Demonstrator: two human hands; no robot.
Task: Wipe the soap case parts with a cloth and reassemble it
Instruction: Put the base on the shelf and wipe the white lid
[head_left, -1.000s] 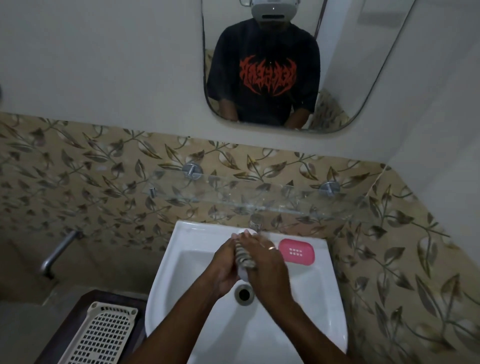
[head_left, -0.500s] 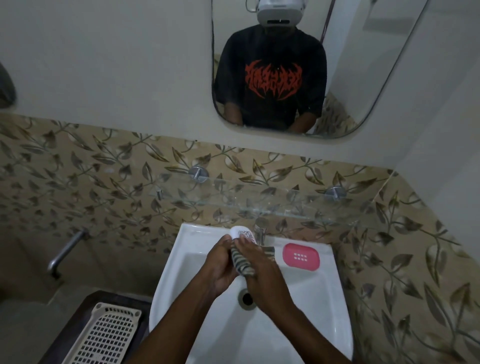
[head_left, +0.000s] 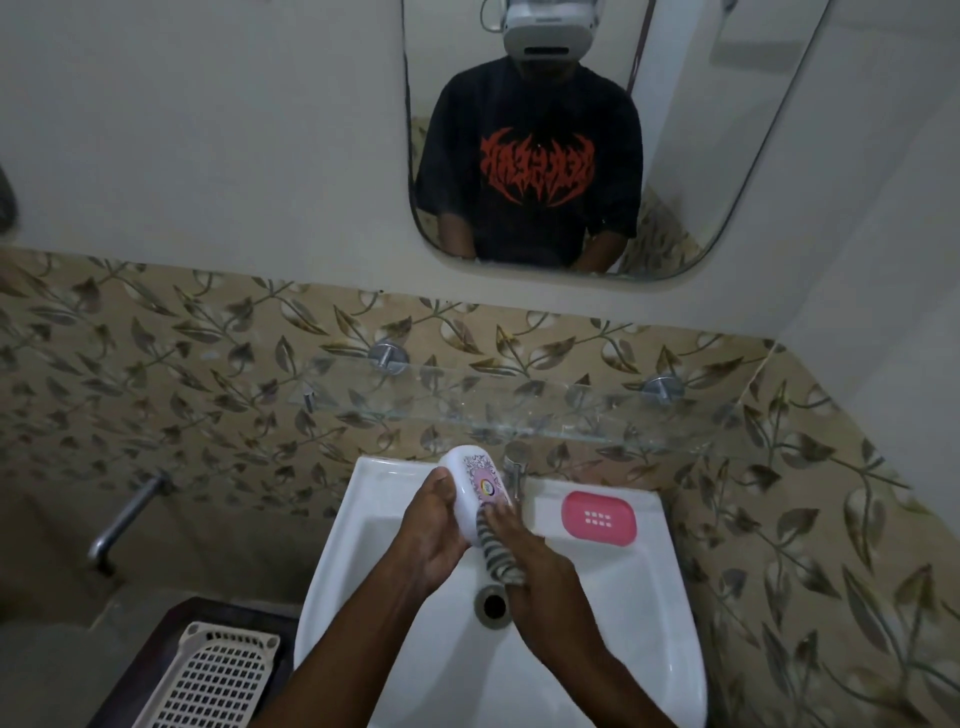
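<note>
Over the white ceramic washbasin (head_left: 623, 649), at twelve o'clock from its round drain hole (head_left: 493, 604), the left hand (head_left: 436, 525) grips the white oval plastic soap-case shell (head_left: 478, 483) with its printed pink-and-black pattern turned up, fingers wrapped round its nine o'clock side. The right hand (head_left: 540, 566) clutches a bunched grey-and-white striped cloth (head_left: 496, 551) and presses it to the shell's six o'clock end. A pink rounded plastic drain insert (head_left: 598, 518) with small slots lies flat on the basin ledge at two o'clock from the drain, apart from both hands and just right of the metal tap (head_left: 515, 467). To wipe well, I would hold the shell firm with the left hand and draw the cloth lengthwise toward twelve o'clock, then rotate the shell so a fresh fold reaches the rim and inner corners. Smooth plastic is likely slippery, so working low over the bowl seems wise. Whether the insert is already wiped I cannot tell; it goes back in the shell last.
</note>
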